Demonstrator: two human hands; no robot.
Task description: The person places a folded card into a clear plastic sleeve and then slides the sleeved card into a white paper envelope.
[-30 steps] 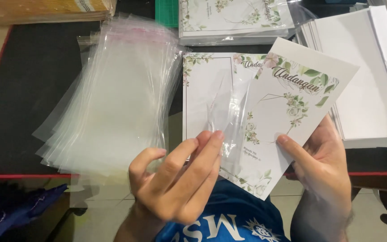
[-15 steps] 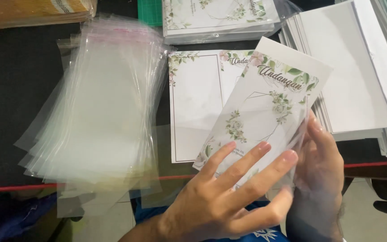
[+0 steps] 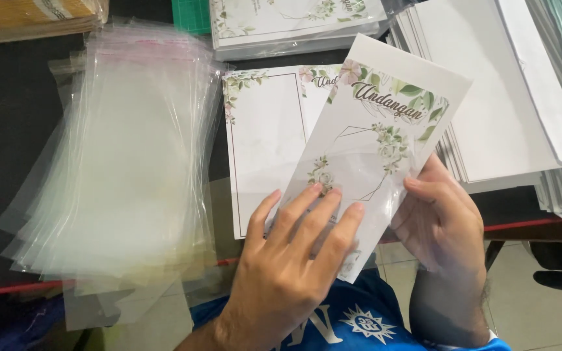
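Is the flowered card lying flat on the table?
No, both hands, the left hand and the right hand, hold the flowered card tilted above the table.

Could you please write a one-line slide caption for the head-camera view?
Both hands, left hand and right hand, hold a white floral-printed card in a clear plastic sleeve above a black table.
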